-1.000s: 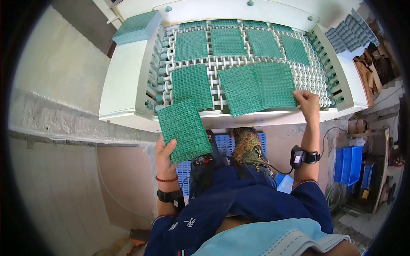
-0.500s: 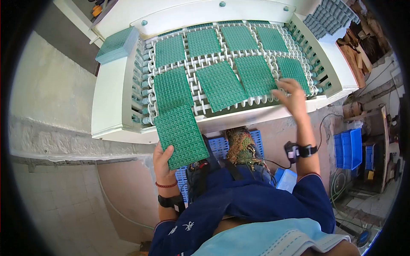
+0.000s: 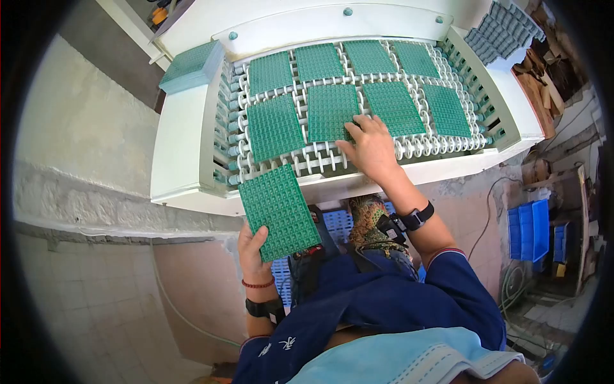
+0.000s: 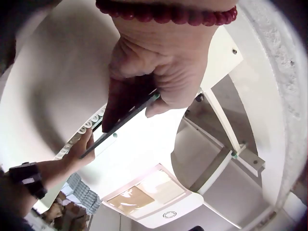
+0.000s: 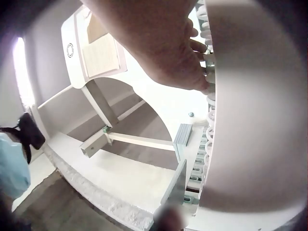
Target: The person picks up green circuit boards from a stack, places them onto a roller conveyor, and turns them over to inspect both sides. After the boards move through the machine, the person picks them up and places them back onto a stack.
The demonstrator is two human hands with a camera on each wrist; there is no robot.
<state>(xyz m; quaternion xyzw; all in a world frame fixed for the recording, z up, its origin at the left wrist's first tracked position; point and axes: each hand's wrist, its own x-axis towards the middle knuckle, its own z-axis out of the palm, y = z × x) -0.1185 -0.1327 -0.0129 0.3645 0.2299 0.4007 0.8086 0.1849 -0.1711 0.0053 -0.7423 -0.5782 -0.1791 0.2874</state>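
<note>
My left hand (image 3: pixel 252 244) grips a green panel (image 3: pixel 280 211) with a raised grid pattern, thumb over its face, in front of the machine's near edge. From the left wrist the panel looks thin, seen nearly edge-on between thumb and fingers. My right hand (image 3: pixel 372 150) reaches over the white wheel rollers (image 3: pixel 316 161), its fingertips at the near right corner of another green panel (image 3: pixel 332 112). That panel lies on the rollers in the nearer row, between a left panel (image 3: pixel 275 128) and a right panel (image 3: pixel 394 109). The right wrist view shows the hand's fingers partly hidden.
A farther row of green panels (image 3: pixel 320 62) lies behind the nearer row. White side walls (image 3: pixel 185 137) and a front edge bound the roller bed. Stacked panels (image 3: pixel 190 66) sit at the left corner, grey ridged pieces (image 3: pixel 502 33) at the right. Blue bins (image 3: pixel 529 230) stand lower right.
My right hand has moved left from the right-hand panels to the second panel of the nearer row. That panel now sits straighter and farther back. My left hand keeps its hold on its panel.
</note>
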